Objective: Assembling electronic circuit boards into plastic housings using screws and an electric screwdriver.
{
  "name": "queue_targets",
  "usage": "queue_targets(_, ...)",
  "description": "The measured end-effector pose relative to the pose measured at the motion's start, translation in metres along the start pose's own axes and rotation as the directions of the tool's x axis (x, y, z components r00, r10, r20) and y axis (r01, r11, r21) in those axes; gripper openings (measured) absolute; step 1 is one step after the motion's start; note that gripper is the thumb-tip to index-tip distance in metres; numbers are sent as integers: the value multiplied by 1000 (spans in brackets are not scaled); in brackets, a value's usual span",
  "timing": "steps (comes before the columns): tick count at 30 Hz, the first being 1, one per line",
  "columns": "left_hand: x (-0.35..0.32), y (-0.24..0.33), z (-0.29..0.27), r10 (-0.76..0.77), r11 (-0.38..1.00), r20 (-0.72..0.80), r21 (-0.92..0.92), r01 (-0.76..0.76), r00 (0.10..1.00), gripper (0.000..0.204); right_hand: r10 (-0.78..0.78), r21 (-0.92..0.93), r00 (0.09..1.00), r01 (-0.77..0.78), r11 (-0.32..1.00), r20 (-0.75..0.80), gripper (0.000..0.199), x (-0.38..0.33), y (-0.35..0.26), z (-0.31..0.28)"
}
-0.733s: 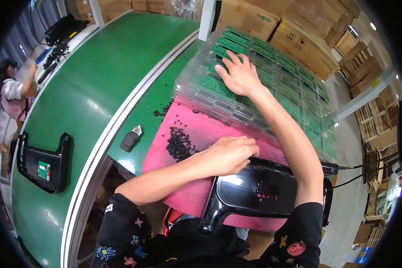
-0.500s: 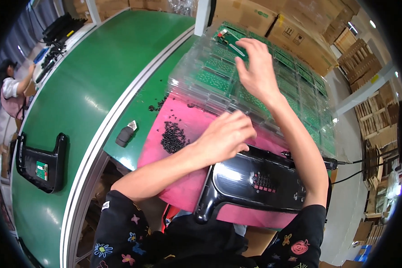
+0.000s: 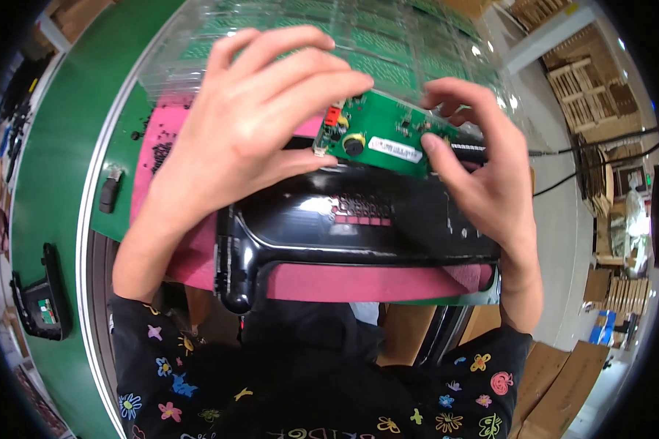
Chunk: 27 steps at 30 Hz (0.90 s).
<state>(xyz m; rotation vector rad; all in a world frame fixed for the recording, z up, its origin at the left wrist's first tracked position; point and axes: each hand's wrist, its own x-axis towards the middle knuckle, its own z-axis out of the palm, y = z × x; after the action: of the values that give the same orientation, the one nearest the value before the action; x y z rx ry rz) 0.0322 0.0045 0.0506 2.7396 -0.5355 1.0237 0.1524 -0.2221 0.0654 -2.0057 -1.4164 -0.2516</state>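
A green circuit board (image 3: 388, 132) with a red part, a round black component and a white label hangs tilted above a glossy black plastic housing (image 3: 307, 234). My right hand (image 3: 483, 154) grips the board's right end, thumb on its face and fingers curled at the far edge. At the left end, my left hand (image 3: 256, 117) has its thumb by the lower corner and its index fingertip by the top edge, the other fingers loosely bent. The housing lies on a pink mat (image 3: 359, 282), with a slotted grille in its middle.
Clear plastic trays (image 3: 263, 44) of green boards are stacked beyond the mat. Small black screws (image 3: 161, 152) lie at the mat's left, near a dark plug-like piece (image 3: 110, 190). Another black housing (image 3: 44, 300) sits on the green conveyor (image 3: 58, 190). Black cables (image 3: 593, 150) run off right.
My right hand has brought the circuit board from the tray stack down over the housing. My left hand has moved up to the board's left end. The view has shifted.
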Motion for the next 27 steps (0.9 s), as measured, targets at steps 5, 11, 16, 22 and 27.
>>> queue_targets(5, 13, -2, 17, 70, 991, 20, -114, -67, 997, 65, 270, 99, 955, -259, 961, -125, 19, -40, 9, -2)
queue_targets(11, -17, -10, 43, 91, 807, 227, -588, 62, 970, 71, 531, 555, 845, -472, 684, 65, 8, -72, 14, 17)
queue_targets(16, -32, -9, 38, 177, 762, 504, -613, 207, 845, 59, 356, 469, 808, -570, 674, 470, 14, -82, 22, 21)
queue_targets(22, -40, -20, 45, 155, 798, 571, -554, 238, 806, 57, 397, 288, 781, -569, 770, 482, 68, -78, 15, 37)
queue_targets(27, -43, -25, 49, 31, 863, 625, -411, 295, 780, 60, 408, 306, 778, -583, 753, 478, 71, -71, 21, 52)
